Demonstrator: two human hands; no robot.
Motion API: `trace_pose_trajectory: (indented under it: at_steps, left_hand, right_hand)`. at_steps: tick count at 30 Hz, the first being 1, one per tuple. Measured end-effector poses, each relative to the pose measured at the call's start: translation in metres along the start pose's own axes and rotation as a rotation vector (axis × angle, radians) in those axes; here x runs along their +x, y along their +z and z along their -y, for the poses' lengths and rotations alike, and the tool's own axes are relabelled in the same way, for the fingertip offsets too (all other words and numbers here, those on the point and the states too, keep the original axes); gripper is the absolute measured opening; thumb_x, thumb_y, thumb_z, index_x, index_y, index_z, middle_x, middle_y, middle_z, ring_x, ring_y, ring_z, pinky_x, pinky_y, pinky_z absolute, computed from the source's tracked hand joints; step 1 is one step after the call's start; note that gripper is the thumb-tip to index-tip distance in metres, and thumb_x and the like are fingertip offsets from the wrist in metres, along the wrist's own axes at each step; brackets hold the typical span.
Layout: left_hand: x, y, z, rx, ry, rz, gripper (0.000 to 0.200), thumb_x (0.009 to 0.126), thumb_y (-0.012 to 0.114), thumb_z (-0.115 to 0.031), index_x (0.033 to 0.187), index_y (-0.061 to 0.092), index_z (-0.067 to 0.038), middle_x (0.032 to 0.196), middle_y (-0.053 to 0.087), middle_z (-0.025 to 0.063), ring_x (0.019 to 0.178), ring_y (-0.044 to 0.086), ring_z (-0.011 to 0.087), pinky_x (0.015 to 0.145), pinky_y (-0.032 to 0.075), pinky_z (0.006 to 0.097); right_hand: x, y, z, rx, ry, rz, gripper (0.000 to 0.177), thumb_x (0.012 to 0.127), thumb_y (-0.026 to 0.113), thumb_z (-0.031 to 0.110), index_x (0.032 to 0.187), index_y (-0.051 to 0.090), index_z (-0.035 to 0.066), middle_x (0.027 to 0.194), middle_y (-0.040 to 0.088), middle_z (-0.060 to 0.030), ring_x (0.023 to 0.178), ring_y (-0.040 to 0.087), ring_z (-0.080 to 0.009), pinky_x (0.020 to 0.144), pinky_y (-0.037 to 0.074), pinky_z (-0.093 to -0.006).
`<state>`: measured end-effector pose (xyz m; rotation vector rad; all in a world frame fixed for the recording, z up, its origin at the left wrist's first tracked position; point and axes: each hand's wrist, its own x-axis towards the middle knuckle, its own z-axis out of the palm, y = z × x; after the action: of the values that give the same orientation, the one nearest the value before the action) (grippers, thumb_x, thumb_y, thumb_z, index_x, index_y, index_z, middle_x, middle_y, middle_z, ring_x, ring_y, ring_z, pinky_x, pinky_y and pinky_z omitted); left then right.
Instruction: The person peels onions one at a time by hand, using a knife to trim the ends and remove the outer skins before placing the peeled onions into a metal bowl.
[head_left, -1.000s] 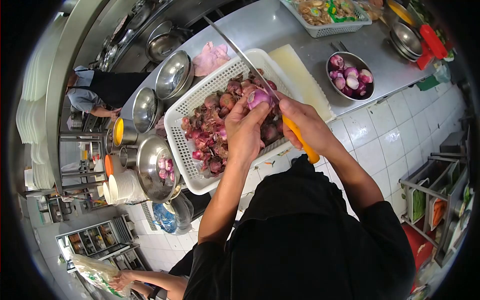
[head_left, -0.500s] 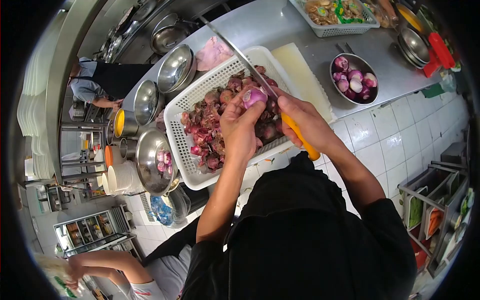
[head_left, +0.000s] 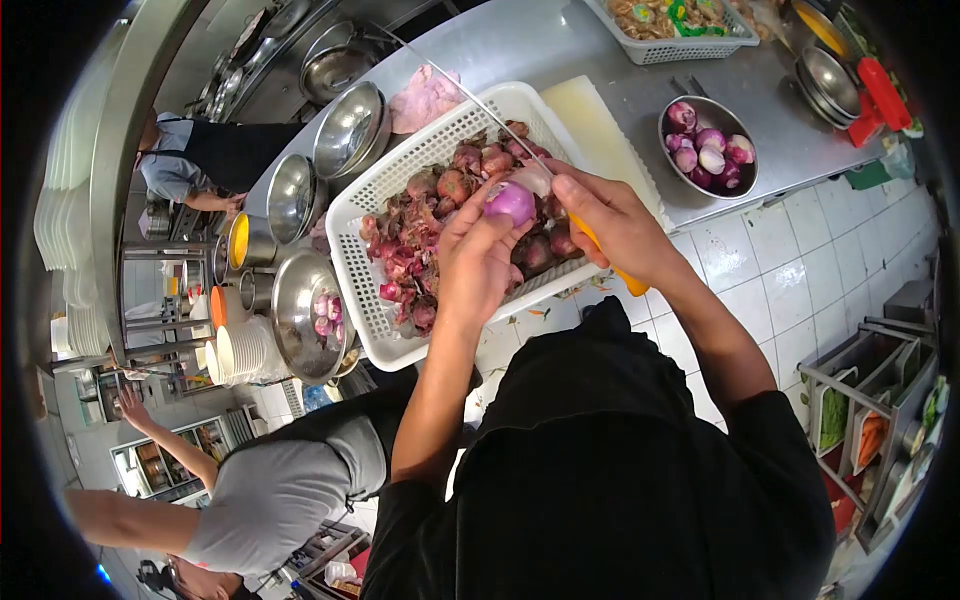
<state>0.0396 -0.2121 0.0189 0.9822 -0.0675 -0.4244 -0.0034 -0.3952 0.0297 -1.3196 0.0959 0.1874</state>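
My left hand (head_left: 474, 255) holds a peeled purple onion (head_left: 512, 203) above a white perforated basket (head_left: 349, 240). In my right hand (head_left: 615, 225) is a knife with an orange-yellow handle (head_left: 632, 283). Its long blade (head_left: 462, 90) points up and to the left, its edge side close to the onion. Red onions and loose skins (head_left: 415, 262) fill the basket below both hands. To the right, a steel bowl (head_left: 722, 202) contains several peeled onions (head_left: 711, 158).
A pale cutting board (head_left: 610, 140) lies right of the basket. Steel bowls (head_left: 350, 130) line its left, one with peeled onions (head_left: 327, 310). A mushroom basket (head_left: 690, 48) stands at the back. One co-worker in grey (head_left: 270, 500) is at lower left, another (head_left: 190, 165) across the counter.
The knife blade has turned and its tip moved left. More of the onion's smooth purple side shows. The grey-shirted co-worker has moved further into view at lower left, one arm stretched out.
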Motion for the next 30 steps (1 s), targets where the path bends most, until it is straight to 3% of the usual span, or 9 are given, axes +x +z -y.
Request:
trace_pose_trajectory:
  at_steps: [8, 11, 14, 17, 20, 23, 27, 28, 30]
  left_hand:
    - [-0.013, -0.038, -0.023, -0.239, -0.131, 0.087, 0.049, 0.084, 0.06, -0.014, 0.127, 0.052, 0.006, 0.119, 0.062, 0.0194, 0.104, 0.063, 0.0286, 0.094, 0.051, 0.0387]
    - [-0.018, -0.057, -0.047, -0.163, 0.061, -0.036, 0.049, 0.084, 0.064, -0.015, 0.127, 0.052, 0.005, 0.117, 0.063, 0.0184, 0.103, 0.063, 0.0289, 0.094, 0.051, 0.0383]
    - [-0.031, -0.085, -0.091, 0.125, 0.326, -0.305, 0.049, 0.085, 0.066, -0.012, 0.13, 0.051, 0.004, 0.115, 0.063, 0.0155, 0.102, 0.063, 0.0254, 0.089, 0.052, 0.0336]
    - [-0.049, -0.13, -0.117, 0.474, 0.522, -0.682, 0.045, 0.088, 0.065, -0.009, 0.129, 0.053, 0.005, 0.111, 0.063, 0.0111, 0.095, 0.062, 0.0176, 0.083, 0.052, 0.0268]
    - [-0.067, -0.199, -0.126, 0.726, 0.516, -0.923, 0.041, 0.083, 0.069, -0.002, 0.122, 0.06, 0.004, 0.1, 0.066, 0.0079, 0.082, 0.062, 0.0134, 0.073, 0.052, 0.0258]
    - [-0.076, -0.279, -0.125, 0.779, 0.467, -1.079, 0.049, 0.075, 0.075, -0.003, 0.122, 0.063, 0.003, 0.091, 0.067, 0.0067, 0.079, 0.063, 0.0148, 0.071, 0.05, 0.0273]
    - [-0.087, -0.301, -0.127, 1.091, 0.355, -1.281, 0.057, 0.065, 0.083, -0.014, 0.118, 0.068, 0.002, 0.1, 0.071, 0.0156, 0.088, 0.066, 0.0224, 0.084, 0.051, 0.033]
    - [-0.087, -0.298, -0.13, 1.15, 0.321, -1.312, 0.058, 0.065, 0.083, -0.015, 0.119, 0.068, 0.002, 0.102, 0.072, 0.0175, 0.091, 0.067, 0.0242, 0.086, 0.05, 0.0345]
    - [-0.082, -0.297, -0.135, 1.246, 0.27, -1.311, 0.061, 0.065, 0.085, -0.019, 0.122, 0.068, -0.001, 0.107, 0.071, 0.0239, 0.098, 0.068, 0.0297, 0.091, 0.049, 0.0387]
  right_hand:
    - [0.007, 0.002, 0.007, -0.062, 0.003, -0.034, 0.052, 0.103, 0.049, 0.039, 0.144, 0.049, 0.008, 0.053, 0.042, 0.002, 0.043, 0.039, -0.0068, 0.041, 0.031, -0.0252]
    - [0.017, 0.004, 0.004, -0.088, 0.145, 0.022, 0.058, 0.102, 0.048, 0.043, 0.146, 0.045, 0.006, 0.055, 0.044, 0.0005, 0.044, 0.041, -0.0077, 0.042, 0.033, -0.0257]
    - [0.021, 0.001, -0.006, -0.103, 0.107, 0.072, 0.056, 0.101, 0.048, 0.047, 0.129, 0.058, -0.001, 0.057, 0.047, -0.0015, 0.044, 0.043, -0.0092, 0.043, 0.034, -0.0265]
    - [0.016, -0.006, -0.005, -0.071, 0.187, 0.032, 0.051, 0.1, 0.048, 0.053, 0.099, 0.06, 0.004, 0.057, 0.045, -0.0012, 0.041, 0.041, -0.0097, 0.04, 0.034, -0.0268]
    - [0.01, -0.007, 0.003, -0.029, 0.249, 0.022, 0.051, 0.099, 0.048, 0.056, 0.08, 0.048, 0.009, 0.057, 0.045, -0.0024, 0.04, 0.04, -0.0106, 0.038, 0.034, -0.0275]
    - [0.007, -0.003, 0.005, -0.059, 0.224, 0.018, 0.053, 0.099, 0.046, 0.058, 0.078, 0.048, 0.009, 0.057, 0.046, -0.0027, 0.04, 0.041, -0.0114, 0.038, 0.033, -0.0275]
    - [0.004, 0.001, 0.005, -0.064, 0.228, 0.011, 0.06, 0.099, 0.048, 0.056, 0.123, 0.056, 0.002, 0.059, 0.049, -0.0034, 0.04, 0.043, -0.0104, 0.038, 0.035, -0.0261]
    - [0.003, 0.002, 0.006, -0.073, 0.228, 0.021, 0.066, 0.098, 0.049, 0.055, 0.142, 0.047, 0.004, 0.06, 0.049, -0.0032, 0.041, 0.043, -0.0098, 0.039, 0.034, -0.0256]
    - [-0.001, 0.004, 0.007, -0.081, 0.206, -0.001, 0.067, 0.099, 0.05, 0.053, 0.146, 0.043, 0.005, 0.06, 0.05, -0.0032, 0.041, 0.043, -0.0094, 0.039, 0.034, -0.0252]
